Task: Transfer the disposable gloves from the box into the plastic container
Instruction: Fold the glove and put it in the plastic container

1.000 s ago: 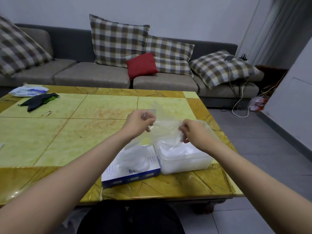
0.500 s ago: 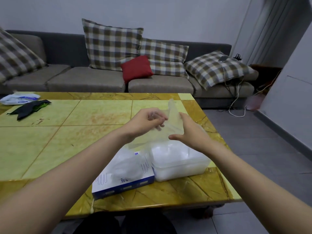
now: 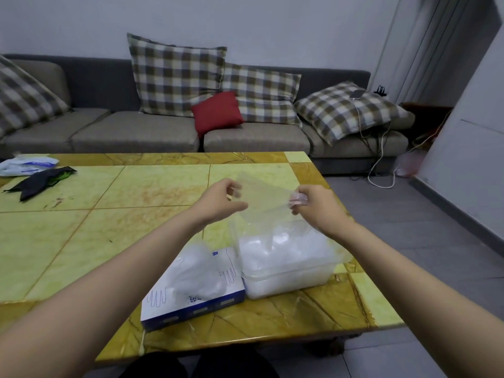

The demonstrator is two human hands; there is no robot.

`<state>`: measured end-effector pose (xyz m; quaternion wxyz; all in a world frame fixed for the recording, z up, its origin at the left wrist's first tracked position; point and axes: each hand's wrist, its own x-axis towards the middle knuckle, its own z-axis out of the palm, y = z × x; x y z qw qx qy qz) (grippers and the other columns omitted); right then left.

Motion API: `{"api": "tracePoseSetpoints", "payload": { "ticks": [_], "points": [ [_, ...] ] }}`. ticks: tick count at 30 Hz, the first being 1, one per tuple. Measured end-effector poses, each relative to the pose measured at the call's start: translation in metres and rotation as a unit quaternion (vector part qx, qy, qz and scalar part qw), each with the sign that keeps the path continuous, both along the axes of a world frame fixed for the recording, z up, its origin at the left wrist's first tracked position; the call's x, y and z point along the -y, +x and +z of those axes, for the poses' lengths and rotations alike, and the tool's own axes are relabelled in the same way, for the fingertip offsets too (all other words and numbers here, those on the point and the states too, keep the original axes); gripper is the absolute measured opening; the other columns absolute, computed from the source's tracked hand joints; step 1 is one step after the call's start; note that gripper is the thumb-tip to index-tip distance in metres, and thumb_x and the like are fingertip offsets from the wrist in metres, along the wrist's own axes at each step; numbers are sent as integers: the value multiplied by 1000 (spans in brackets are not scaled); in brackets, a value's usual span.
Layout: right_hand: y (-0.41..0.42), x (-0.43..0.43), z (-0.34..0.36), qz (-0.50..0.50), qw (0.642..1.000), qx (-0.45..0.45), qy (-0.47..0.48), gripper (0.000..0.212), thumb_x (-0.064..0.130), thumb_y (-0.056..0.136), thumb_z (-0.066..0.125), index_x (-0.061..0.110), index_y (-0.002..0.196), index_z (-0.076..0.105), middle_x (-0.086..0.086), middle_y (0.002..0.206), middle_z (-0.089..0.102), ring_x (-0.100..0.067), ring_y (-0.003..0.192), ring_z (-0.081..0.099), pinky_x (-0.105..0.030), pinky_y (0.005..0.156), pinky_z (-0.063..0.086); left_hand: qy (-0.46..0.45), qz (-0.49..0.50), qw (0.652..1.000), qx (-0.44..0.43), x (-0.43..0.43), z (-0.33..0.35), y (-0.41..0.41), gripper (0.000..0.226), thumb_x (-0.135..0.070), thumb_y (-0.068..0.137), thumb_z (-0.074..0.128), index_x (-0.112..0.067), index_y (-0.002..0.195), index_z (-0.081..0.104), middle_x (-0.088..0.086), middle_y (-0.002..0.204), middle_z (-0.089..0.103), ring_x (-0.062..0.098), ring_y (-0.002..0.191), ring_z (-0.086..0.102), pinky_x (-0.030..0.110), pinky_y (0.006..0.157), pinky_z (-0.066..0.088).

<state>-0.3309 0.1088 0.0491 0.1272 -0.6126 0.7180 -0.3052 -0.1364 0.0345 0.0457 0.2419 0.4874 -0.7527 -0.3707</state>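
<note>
A clear, thin disposable glove (image 3: 263,196) is stretched between both my hands above the table. My left hand (image 3: 219,199) pinches its left edge and my right hand (image 3: 313,205) pinches its right edge. Below them stands a clear plastic container (image 3: 289,279) filled with white crumpled gloves. To its left lies the blue and white glove box (image 3: 191,301), with a bunch of clear gloves puffing out of its top opening.
The yellow tiled table (image 3: 122,214) ends just right of the container. A black cloth (image 3: 41,181) and a white packet (image 3: 24,165) lie at its far left. A grey sofa (image 3: 136,132) with checked cushions stands behind; cables trail on the floor at the right.
My hands have moved apart, spreading the glove flat between them. A moment ago they were close together with the glove bunched upright. The view has shifted slightly.
</note>
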Motion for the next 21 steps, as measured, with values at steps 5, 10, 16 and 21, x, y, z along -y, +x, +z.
{"api": "tracePoseSetpoints", "payload": {
  "ticks": [5,10,16,21],
  "points": [
    [-4,-1,-2,29,995,-96,18,10,2,89,51,0,87,61,-12,82,62,-20,68,49,-20,48,31,-57,-52,997,10,-3,17,-17,15,-13,83,69,-16,97,63,-5,87,66,8,82,62,23,72,51],
    [-23,9,1,-15,992,-121,-13,18,-6,86,50,9,78,55,-9,76,54,-30,78,54,-32,57,32,-134,-25,990,33,5,22,-30,6,-10,84,65,-14,79,66,-4,80,65,9,75,60,22,63,50],
    [-31,10,20,-71,957,-141,-244,29,-18,76,45,5,89,58,-1,89,47,-16,84,40,-23,65,27,-331,-4,943,-45,0,35,-35,18,-3,82,59,-18,74,53,-6,78,53,13,78,51,25,70,41],
    [-43,-3,-26,-16,959,-211,-190,36,-25,66,47,4,83,60,-10,87,53,-31,84,48,-35,66,37,-330,-87,939,51,-15,-18,-32,19,0,82,55,-18,78,54,-2,85,53,19,88,50,32,78,41]
  ]
}}
